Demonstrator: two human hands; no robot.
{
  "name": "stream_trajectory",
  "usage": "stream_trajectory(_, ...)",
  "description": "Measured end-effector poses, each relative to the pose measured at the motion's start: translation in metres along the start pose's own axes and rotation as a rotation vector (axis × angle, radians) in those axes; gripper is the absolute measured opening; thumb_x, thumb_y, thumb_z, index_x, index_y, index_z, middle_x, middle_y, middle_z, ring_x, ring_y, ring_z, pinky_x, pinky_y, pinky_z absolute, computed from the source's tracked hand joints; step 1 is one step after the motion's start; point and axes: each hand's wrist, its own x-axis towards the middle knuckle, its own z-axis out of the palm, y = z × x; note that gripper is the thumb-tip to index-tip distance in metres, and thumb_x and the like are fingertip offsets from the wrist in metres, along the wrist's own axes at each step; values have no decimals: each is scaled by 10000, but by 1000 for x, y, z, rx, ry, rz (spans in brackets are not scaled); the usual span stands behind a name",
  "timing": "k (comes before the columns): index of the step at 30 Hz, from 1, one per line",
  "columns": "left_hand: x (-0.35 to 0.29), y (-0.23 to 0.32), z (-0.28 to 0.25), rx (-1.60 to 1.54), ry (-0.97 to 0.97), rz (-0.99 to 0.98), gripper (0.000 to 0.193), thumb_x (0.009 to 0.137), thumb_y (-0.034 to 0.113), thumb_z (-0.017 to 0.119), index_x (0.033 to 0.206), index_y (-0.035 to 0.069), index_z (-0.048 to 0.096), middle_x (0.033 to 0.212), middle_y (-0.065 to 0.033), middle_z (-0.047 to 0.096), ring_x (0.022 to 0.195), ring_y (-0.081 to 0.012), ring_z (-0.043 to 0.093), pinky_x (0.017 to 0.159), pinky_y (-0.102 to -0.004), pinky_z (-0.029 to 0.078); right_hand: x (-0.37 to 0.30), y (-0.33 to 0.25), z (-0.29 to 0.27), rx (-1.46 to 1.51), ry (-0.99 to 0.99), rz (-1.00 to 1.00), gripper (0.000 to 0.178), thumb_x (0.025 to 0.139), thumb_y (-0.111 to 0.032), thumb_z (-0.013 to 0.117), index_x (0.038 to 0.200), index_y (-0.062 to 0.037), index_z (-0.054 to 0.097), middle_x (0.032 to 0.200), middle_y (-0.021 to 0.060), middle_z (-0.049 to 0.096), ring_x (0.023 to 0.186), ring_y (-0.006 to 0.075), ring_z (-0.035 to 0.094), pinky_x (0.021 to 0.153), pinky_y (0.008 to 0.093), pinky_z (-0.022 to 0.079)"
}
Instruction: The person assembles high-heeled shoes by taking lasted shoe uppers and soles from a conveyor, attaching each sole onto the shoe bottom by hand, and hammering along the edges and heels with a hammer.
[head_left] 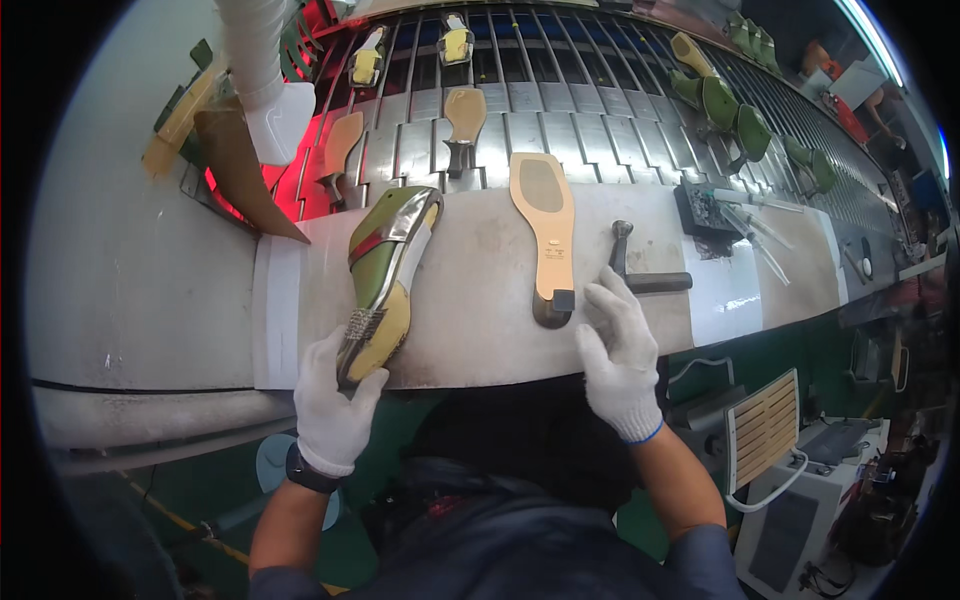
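My gloved left hand (330, 410) holds the near end of a green shoe last (372, 280), thumb on one side and fingers on the other. The last lies on its side on the workbench, with metallic straps around it and a yellowish underside partly in view. Right of it lies a tan shoe sole (553, 240) with a dark heel at its near end. My gloved right hand (618, 350) is beside that heel, fingers stretched out and nothing in them. Just beyond its fingertips lies a hammer (655, 283) with a dark handle.
Behind the workbench (470, 340) runs a slatted metal conveyor (590, 130) carrying several soles and lasts. A dark box (706, 212) with syringe-like tubes stands to the right. A white hose (255, 50) hangs at the upper left. A wooden-slatted chair (765, 430) is at the lower right.
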Motion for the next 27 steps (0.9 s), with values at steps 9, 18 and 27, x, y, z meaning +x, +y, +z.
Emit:
stream_trajectory(9,-2,32,29,-29,-8,778,553,670,46,889,1203,84,744,1181,-57,713,1034,-265,673,884,-442,539,53,-32,44,714,123,45,311,1111,-173,630,1294,69,698,1294,195,728,1138,231,731,989,359,596)
stream_trajectory(18,-6,8,75,-117,131,795,486,736,126,868,1178,149,666,1345,-57,698,1243,-268,649,1110,-511,503,44,-36,56,195,-43,205,440,1109,-246,666,742,-4,664,631,12,591,629,78,534,591,320,438)
stream_trajectory(27,-1,2,72,-127,82,854,438,772,69,844,1167,142,670,1363,-64,721,1301,-277,653,1239,-547,435,10,-12,42,-488,88,-272,235,943,-59,785,1143,22,692,1403,344,672,1275,391,703,1041,431,559)
